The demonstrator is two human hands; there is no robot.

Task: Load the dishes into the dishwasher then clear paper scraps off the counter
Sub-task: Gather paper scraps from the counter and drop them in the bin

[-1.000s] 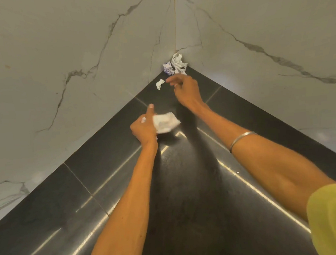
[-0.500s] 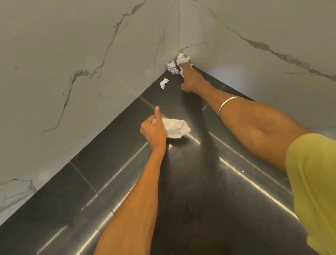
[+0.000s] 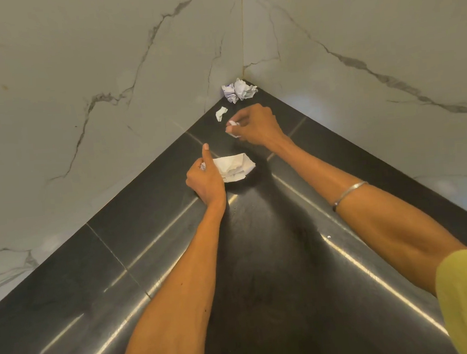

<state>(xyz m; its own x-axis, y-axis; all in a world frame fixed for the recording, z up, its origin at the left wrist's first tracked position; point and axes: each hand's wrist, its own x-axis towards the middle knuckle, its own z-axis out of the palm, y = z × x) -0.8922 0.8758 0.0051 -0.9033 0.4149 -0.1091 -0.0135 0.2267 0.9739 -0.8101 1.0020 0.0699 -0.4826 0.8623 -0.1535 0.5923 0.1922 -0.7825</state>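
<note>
On the black counter (image 3: 262, 272), my left hand (image 3: 206, 179) grips a crumpled white paper wad (image 3: 234, 167), thumb pointing up. My right hand (image 3: 256, 126) is further back, its fingers closed around a small white paper scrap (image 3: 233, 124). Two crumpled paper balls (image 3: 239, 90) lie in the far corner where the walls meet. A small loose white scrap (image 3: 221, 113) rests on the counter just left of my right hand, apart from it.
White marble walls (image 3: 94, 90) rise on the left and right and meet in the corner. A tiny white fleck (image 3: 328, 237) lies on the counter under my right forearm. No dishes or dishwasher are in view.
My right hand reached into the far corner and has pulled back toward me with a small scrap in its fingers. My left hand stayed put holding its paper wad.
</note>
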